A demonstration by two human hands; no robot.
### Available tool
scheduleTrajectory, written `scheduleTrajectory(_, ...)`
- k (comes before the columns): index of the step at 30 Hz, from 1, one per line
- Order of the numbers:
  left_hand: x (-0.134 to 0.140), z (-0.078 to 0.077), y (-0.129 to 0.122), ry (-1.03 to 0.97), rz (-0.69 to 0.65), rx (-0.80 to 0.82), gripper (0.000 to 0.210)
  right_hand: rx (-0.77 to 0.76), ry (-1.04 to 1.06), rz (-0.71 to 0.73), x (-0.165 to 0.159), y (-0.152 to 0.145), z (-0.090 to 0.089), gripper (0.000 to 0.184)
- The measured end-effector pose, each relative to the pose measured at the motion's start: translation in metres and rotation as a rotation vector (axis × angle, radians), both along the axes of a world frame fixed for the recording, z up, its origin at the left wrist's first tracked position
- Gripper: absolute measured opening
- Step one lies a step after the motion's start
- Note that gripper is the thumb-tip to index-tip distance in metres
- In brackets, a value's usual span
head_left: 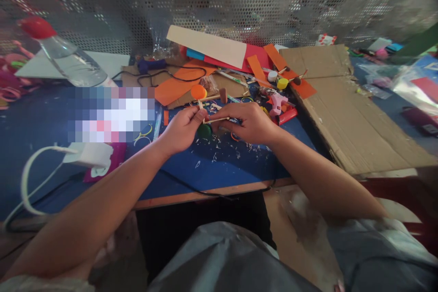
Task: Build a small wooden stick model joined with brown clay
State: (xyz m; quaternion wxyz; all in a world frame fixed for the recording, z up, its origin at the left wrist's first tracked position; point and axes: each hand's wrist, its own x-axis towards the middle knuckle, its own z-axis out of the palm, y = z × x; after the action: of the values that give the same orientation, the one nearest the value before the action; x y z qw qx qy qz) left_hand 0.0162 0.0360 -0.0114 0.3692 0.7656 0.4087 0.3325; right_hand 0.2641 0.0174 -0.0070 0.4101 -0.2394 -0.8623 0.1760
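Over the middle of the blue table my left hand (183, 128) pinches a small pale wooden stick (200, 106) between thumb and fingers, its end poking up. A second thin wooden stick (217, 120) runs sideways from those fingertips toward my right hand (251, 121), whose closed fingers are around it. Whether the two sticks are joined cannot be made out. Just under the fingertips is a green bottle cap (205, 130). An orange cap (198, 92) lies behind my left hand.
Behind the hands lie orange paper strips (186, 83), a cream sheet (208, 45) and a pink glue gun (278, 104). Cardboard (359, 118) covers the right side. At the left are a red-capped bottle (73, 61) and a white plug (91, 154) with cables. White scraps litter the table.
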Motion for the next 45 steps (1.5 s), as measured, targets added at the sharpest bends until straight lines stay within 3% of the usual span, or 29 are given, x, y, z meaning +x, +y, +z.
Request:
scheduleTrajectory(9, -0.0008, 0.0067, -0.0016, 0.041, 0.025, -0.005, 0.076, -0.007, -0.008, -0.023, 0.0033, 0.0029, -0.0075, 0.038)
scheduleTrajectory(31, 0.0002, 0.0082, -0.0037, 0.023, -0.019, -0.015, 0.073, -0.072, 0.002, -0.077, 0.0011, -0.0002, -0.0036, 0.025)
scheduleTrajectory(38, -0.0005, 0.0057, -0.0026, -0.045, -0.043, -0.08, 0.07, -0.165, 0.095, -0.068, -0.0011, -0.0058, -0.0003, 0.035)
scheduleTrajectory(45, 0.0022, 0.0082, -0.0045, -0.003, -0.023, -0.042, 0.072, -0.06, -0.019, -0.075, 0.0029, -0.0019, -0.0055, 0.036)
